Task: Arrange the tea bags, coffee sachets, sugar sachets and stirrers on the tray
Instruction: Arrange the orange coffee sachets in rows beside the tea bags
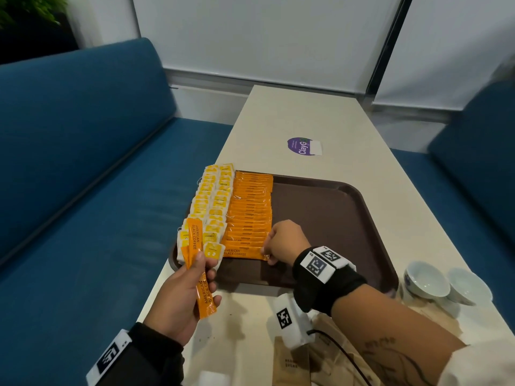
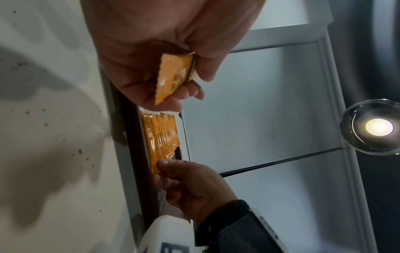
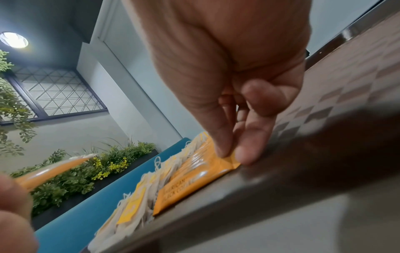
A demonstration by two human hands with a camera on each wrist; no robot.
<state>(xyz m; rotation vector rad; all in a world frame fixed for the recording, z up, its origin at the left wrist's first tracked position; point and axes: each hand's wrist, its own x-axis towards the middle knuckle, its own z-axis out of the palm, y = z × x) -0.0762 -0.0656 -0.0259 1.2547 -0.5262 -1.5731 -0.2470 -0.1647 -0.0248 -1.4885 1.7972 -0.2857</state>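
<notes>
Coffee sachets (image 1: 199, 267), a few orange ones, are gripped upright in the left hand (image 1: 178, 299), fingers curled round them, held above the near left corner of the tray (image 1: 334, 207). Brown sugar packets (image 1: 292, 363) are seen lying on the table (image 1: 306, 112) at the near edge, under the right forearm. The nearest sachet of the laid row (image 1: 245, 250) is pinched at its right end by the right hand (image 1: 284, 242), thumb and fingertips (image 3: 246, 154) closed on the corner, flat on the tray floor. The row of orange sachets (image 1: 250, 207) is laid overlapping, running away from the near edge along the left part of the tray. Two columns of yellow-tagged tea bags (image 1: 211, 201) are laid just left of that row, touching it. The right part of the tray is seen bare brown. Two white cups (image 1: 446, 282) are stood on the table right of the tray. A purple sticker (image 1: 302, 146) is seen farther off on the table, a blue bench (image 1: 83, 162) beyond to the left.
</notes>
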